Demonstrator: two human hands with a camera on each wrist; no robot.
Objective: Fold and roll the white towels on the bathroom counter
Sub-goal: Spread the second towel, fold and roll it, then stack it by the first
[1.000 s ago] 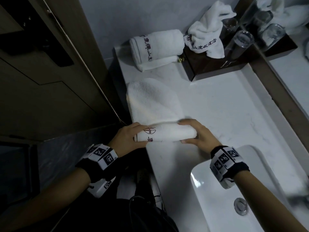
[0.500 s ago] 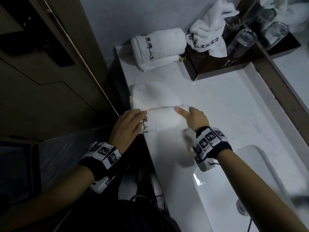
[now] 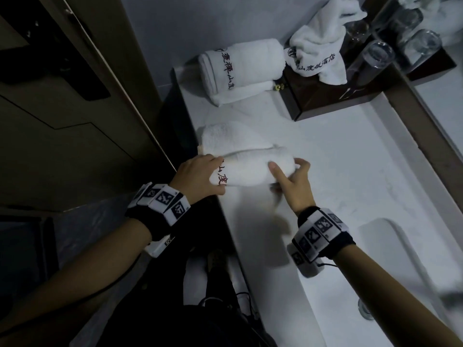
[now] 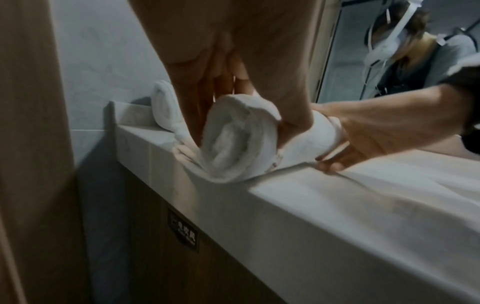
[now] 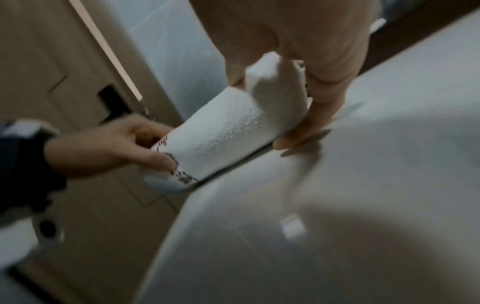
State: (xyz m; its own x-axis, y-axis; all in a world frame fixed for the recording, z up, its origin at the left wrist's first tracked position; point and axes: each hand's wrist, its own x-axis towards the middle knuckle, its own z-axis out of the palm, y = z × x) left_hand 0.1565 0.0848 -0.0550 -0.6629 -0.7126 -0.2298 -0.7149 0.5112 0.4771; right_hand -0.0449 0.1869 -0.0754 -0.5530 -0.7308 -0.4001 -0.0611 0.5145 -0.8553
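Head view, counter [image 3: 338, 176] running from near-left edge to far-right mirror.

Towels counted: 3, all white.
1. Towel in work [image 3: 250, 169], near the counter's left edge, about midway along it. Partly rolled; unrolled tail lies flat on the counter on the far side of the roll. Dark lettering at the roll's left end. The left wrist view shows the spiral of the left end [image 4: 233, 142], which sits at the counter's front-left edge.
2. Finished roll [image 3: 240, 71], far-left corner of the counter, lettering facing up.
3. Loose towel [image 3: 318, 53], unrolled, bunched on top of the dark wooden box [image 3: 323, 101] at the far edge, just right of the finished roll.

Hands: 2, both on the towel in work.
- Left hand [image 3: 200, 176]: at the roll's left end, fingers over the top, thumb on the near side; curled round the roll, gripping it.
- Right hand [image 3: 293, 181]: at the roll's right end, thumb on the near face, fingers curved round the far end; gripping the roll too. The right wrist view [image 5: 319, 88] confirms this.

Glasses [image 3: 373, 58]: 2 upright on the box, right of the loose towel; the mirror shows their reflections.

Sink basin [image 3: 390, 246]: 1, at the counter's near-right end.
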